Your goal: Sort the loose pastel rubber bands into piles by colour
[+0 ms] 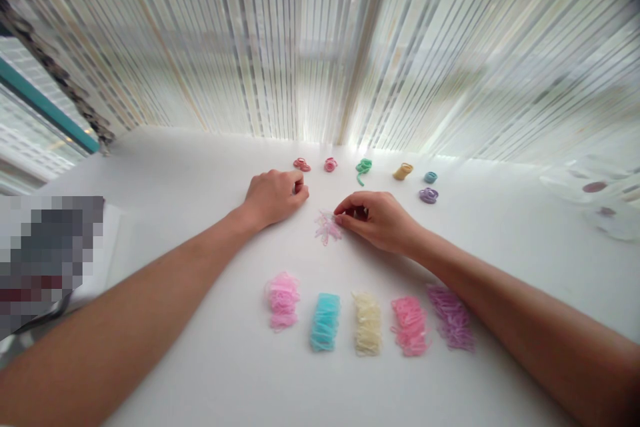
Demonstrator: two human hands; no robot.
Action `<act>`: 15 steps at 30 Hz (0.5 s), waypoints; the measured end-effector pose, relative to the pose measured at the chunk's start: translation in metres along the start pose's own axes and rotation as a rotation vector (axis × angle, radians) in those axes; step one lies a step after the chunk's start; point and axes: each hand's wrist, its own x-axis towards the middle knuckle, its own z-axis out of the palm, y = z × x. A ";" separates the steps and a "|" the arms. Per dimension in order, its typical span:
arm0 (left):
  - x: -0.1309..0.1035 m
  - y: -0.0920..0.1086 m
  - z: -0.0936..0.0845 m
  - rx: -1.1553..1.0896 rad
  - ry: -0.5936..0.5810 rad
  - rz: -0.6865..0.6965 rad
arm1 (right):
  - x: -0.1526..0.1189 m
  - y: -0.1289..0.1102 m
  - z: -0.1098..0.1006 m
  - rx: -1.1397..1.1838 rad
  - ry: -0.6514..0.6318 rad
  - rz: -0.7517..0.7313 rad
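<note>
A small loose cluster of pale pink and clear bands lies on the white table. My right hand is at its right edge, thumb and fingertips pinched together there; whatever lies between them is too small to make out. My left hand rests on the table to the upper left of the cluster, fingers curled in, and what they hold, if anything, is hidden. Nearer me are piles of bands: light pink, blue, cream, coral pink and purple, the last beside my right forearm.
Small coiled bundles line the far side: red, pink, green, yellow, blue and purple. Clear round items lie at the right. A string curtain hangs behind; a pixelated area covers the left edge.
</note>
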 end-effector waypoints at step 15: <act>0.000 -0.001 0.001 -0.019 0.015 0.013 | 0.000 0.004 -0.010 0.049 -0.019 0.037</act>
